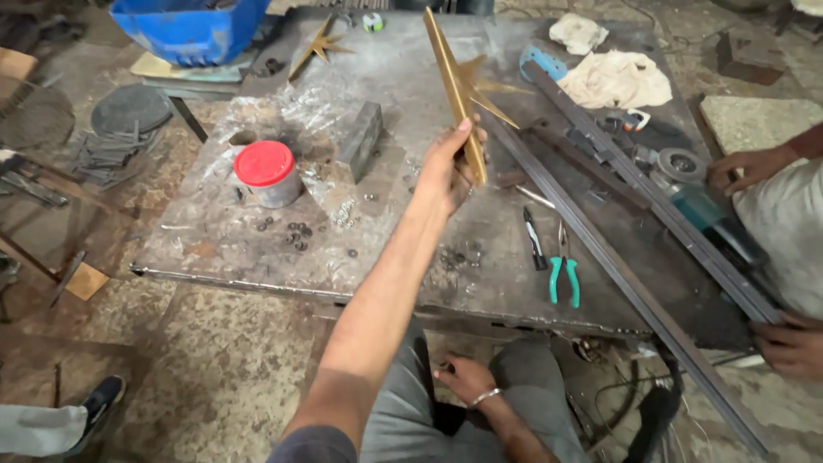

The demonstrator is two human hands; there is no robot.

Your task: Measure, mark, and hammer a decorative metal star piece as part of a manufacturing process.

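Left arm outstretched, left hand point(447, 165) grip closed; right hand point(463, 379) low, fingers curled.

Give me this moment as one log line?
left hand: holds gold star-shaped metal piece above metal table | right hand: low by lap, empty

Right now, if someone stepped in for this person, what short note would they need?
Left hand: raised over the metal table, gripping a gold star-shaped piece by one long point.
Right hand: down below the table edge by the knee, fingers curled; anything in it can't be seen.
On the table: second gold star at the far edge, red-lidded can, loose washers, green pliers, long steel bars.
Another person's hands rest on the bars at the right.
Done or left: not visible from here.
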